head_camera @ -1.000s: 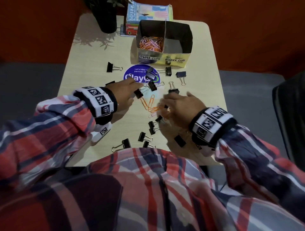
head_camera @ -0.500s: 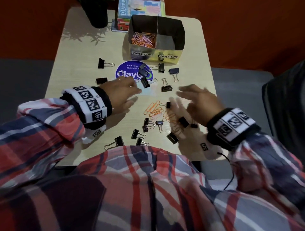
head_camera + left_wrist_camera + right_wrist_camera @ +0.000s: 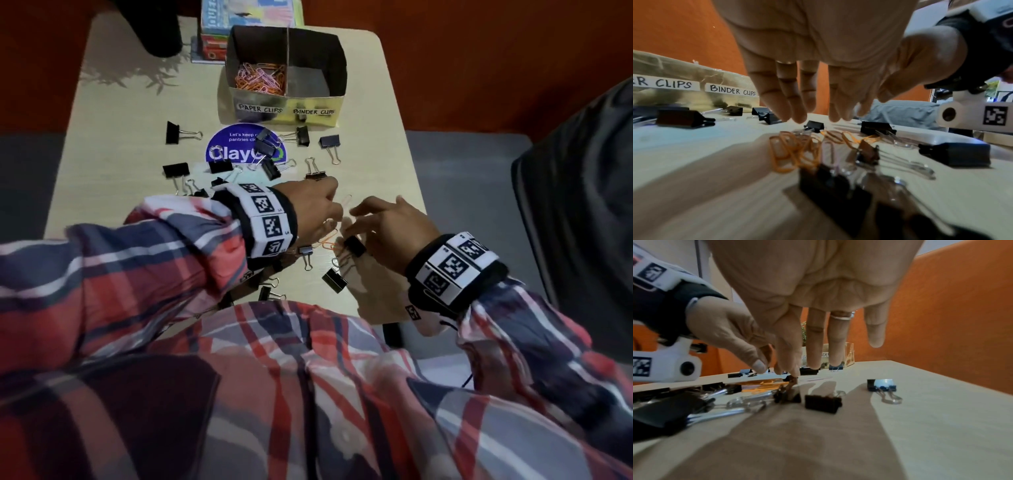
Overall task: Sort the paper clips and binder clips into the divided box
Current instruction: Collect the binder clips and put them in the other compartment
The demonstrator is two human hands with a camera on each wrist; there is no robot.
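Note:
The divided box stands at the far middle of the table, labelled "PAPER CLIPS" and "BINDER CLIPS". Its left half holds several pink and orange paper clips; the right half looks empty. A small heap of loose orange paper clips lies near me. My left hand hovers over it with straight fingers and holds nothing. My right hand faces it, fingers pointing down, index tip touching a clip in the heap. Black binder clips lie scattered around.
A round blue sticker lies in front of the box with several binder clips on it. Books and a dark pot stand at the far edge. The table's right edge runs close to my right hand.
My left hand has moved right to the loose paper clips. My right hand, which had drawn back to the right, has come in to meet it over the heap.

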